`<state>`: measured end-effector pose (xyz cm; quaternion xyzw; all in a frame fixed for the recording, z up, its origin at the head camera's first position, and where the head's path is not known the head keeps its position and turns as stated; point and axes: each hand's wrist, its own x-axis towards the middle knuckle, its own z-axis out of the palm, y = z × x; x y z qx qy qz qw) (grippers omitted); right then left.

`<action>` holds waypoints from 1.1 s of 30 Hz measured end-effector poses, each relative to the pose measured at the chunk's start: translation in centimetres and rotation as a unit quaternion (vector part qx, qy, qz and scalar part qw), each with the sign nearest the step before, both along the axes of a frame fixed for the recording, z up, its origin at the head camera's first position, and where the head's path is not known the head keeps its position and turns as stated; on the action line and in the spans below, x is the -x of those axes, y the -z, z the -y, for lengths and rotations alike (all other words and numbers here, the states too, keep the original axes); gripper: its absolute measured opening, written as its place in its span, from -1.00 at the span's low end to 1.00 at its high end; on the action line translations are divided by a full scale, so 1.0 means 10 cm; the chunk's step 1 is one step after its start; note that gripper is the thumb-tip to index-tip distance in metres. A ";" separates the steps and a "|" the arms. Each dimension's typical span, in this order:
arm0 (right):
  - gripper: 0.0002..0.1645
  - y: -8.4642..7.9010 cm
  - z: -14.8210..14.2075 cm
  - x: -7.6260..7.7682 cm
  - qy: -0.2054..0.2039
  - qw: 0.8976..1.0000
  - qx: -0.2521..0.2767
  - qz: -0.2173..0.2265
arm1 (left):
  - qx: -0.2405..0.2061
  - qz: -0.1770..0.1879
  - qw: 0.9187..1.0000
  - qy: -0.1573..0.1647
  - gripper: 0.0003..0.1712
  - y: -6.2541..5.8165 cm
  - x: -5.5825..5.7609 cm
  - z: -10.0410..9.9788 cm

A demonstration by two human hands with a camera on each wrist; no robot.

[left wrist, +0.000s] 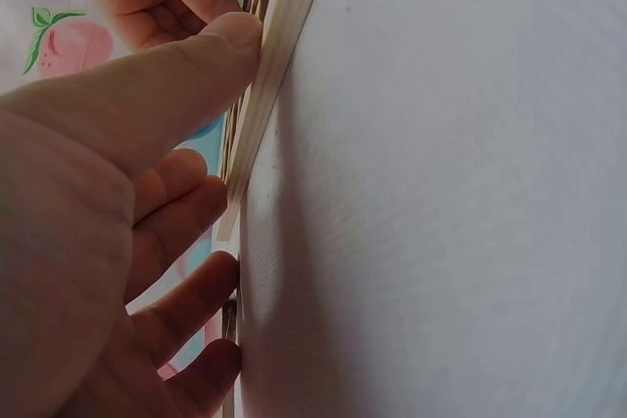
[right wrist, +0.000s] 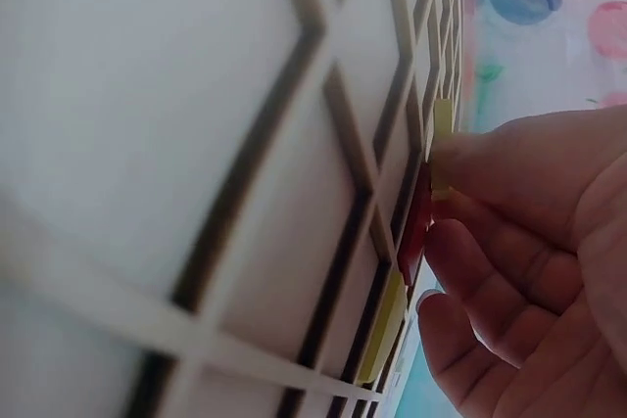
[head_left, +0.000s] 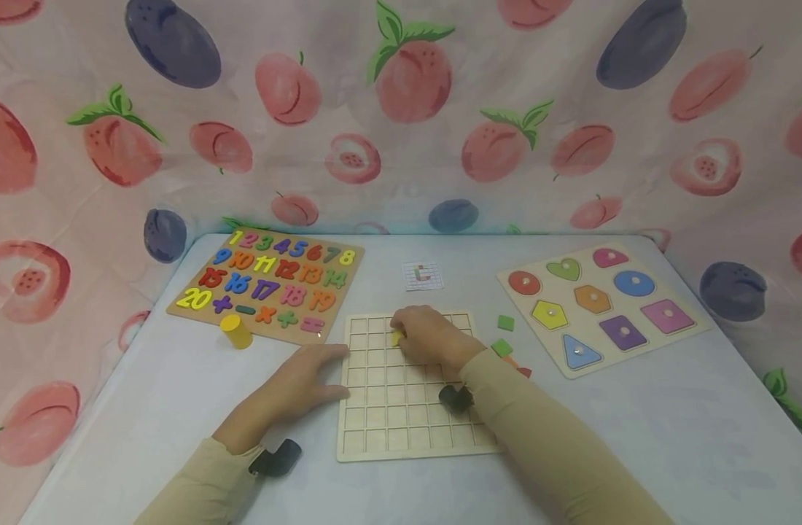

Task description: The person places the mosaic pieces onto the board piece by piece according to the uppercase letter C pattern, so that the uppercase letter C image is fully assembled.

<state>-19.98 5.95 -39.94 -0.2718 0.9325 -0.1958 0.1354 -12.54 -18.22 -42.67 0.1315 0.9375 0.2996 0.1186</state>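
A pale wooden grid board (head_left: pixel 375 439) lies flat on the white table. Above its upper part, my right hand (head_left: pixel 434 339) pinches a small yellow square tile (right wrist: pixel 443 134) between thumb and fingers. Just by those fingertips, a red tile (right wrist: pixel 417 217) and another yellow tile (right wrist: pixel 384 330) sit in the grid, seen in the right wrist view; the hand hides them from the head camera. My left hand (head_left: pixel 294 386) rests at the board's left edge, fingers extended, and its thumb (left wrist: pixel 230 36) touches the rim. A small card with a printed coloured grid pattern (head_left: pixel 423 275) lies beyond the board.
Loose green tiles (head_left: pixel 506 322) and orange and red ones (head_left: pixel 524 372) lie right of the board, partly behind the right sleeve. A number puzzle (head_left: pixel 302 337) stands at the left, a yellow cylinder (head_left: pixel 235 332) by its front edge. A shape puzzle (head_left: pixel 571 368) lies at the right.
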 end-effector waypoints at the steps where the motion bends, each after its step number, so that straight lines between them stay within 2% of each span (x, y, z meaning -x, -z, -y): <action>1: -0.60 0.00 0.00 0.00 -0.001 1.000 0.000 -0.001 | 0.000 0.000 1.000 0.000 -0.25 0.00 0.00 0.00; 17: -0.84 0.00 0.02 0.01 -0.012 0.999 -0.023 -0.024 | -0.003 0.004 1.000 -0.005 -0.27 -0.02 -0.01 -0.01; 26: -0.67 -0.01 -0.03 0.00 0.003 0.999 -0.027 -0.018 | -0.001 0.002 1.000 -0.005 -0.25 -0.01 0.00 -0.02; 33: -0.60 -0.05 -0.22 0.02 0.021 1.000 -0.016 -0.011 | -0.002 -0.003 1.000 -0.002 -0.25 -0.02 -0.01 -0.02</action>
